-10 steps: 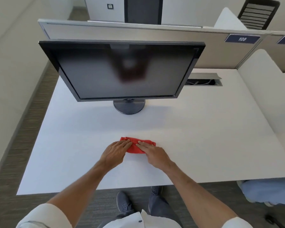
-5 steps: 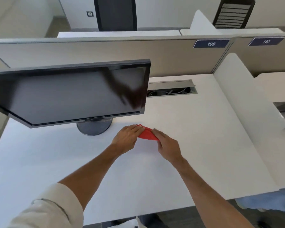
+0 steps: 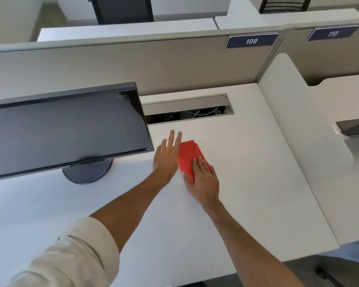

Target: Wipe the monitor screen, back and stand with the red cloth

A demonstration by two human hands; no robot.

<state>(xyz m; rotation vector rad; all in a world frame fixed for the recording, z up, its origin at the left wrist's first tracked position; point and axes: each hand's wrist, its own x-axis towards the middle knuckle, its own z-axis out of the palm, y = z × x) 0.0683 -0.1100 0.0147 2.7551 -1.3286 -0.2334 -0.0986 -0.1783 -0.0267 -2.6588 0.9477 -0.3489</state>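
White desk (image 3: 247, 183) fills most of the head view; grey partition (image 3: 133, 65) runs along its far edge. Monitor (image 3: 66, 133) stands on the left part of the desk, dark screen tilted with its lower edge toward the viewer, its right edge overlapping the left end of the cable slot. White side divider (image 3: 298, 141) bounds the desk on the right. Cable slot (image 3: 187, 112) is set into the desk just before the partition, lid raised, wires visible inside. Round dark stand base (image 3: 87, 172) sits under the monitor's lower edge, partly hidden by it. Left hand (image 3: 166, 158): flat, palm down, fingers straight and slightly spread, lying along the left side of the cloth; holds nothing. Right hand (image 3: 203, 181): fingers straight and together, laid flat on the near end of the cloth, thumb at its near-left edge; no curl seen. Red cloth (image 3: 188, 154): folded, flat on the desk, right of the monitor, near side of the slot, between the 2 hands. Partition labels read 109 (image 3: 251, 41) and 110 (image 3: 333, 33).
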